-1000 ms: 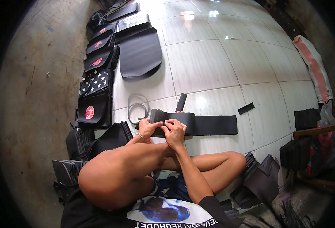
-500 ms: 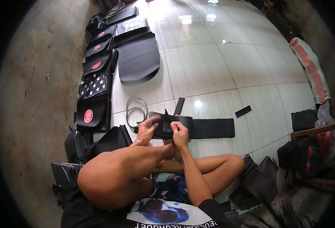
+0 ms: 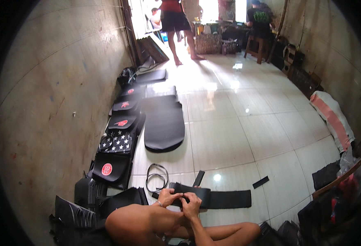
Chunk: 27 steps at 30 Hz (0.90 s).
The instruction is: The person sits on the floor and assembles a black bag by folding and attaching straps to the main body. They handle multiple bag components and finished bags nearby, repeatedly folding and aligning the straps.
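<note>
Hands, left point(image 3: 169, 197) and right point(image 3: 192, 203), each grip clenched on the folded end of the black strip point(image 3: 225, 199) stretching rightward across the floor tiles point(image 3: 229, 139).

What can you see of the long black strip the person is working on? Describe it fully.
The long black strip looks like matte leatherette or rubbery sheet. It lies flat on the pale tiled floor, running left to right before the seated person. Its left end is lifted and folded into a thicker bundle, gripped by the left hand and right hand. Its right end is cut square.
</note>
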Each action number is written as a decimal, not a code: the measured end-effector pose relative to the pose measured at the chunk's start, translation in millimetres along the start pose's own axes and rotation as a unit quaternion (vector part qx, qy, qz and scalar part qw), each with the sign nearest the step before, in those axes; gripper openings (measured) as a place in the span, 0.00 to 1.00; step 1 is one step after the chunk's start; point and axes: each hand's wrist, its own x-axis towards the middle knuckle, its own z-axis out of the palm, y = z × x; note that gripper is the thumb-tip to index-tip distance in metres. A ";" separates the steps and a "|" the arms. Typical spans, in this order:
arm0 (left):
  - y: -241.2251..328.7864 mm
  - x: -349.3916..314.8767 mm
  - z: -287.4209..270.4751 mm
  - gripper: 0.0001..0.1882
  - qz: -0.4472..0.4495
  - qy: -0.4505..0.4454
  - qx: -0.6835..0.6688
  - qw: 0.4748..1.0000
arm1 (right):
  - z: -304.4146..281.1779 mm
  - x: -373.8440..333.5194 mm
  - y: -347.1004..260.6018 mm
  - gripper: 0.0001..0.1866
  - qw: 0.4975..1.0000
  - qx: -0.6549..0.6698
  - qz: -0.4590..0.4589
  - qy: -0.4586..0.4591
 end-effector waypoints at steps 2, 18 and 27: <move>6.6 0.0 -1.2 0.26 -0.009 0.002 0.025 1.000 | -3.0 9.1 2.9 0.06 0.998 0.030 -0.019 0.055; 32.9 -18.5 -7.1 0.25 -0.089 -0.040 -0.127 0.987 | -146.5 35.9 82.9 0.06 0.955 -0.083 0.068 0.276; 55.9 -18.7 -8.7 0.19 -0.152 -0.065 -0.218 0.962 | -9.5 4.4 10.6 0.21 0.997 0.065 0.003 -0.028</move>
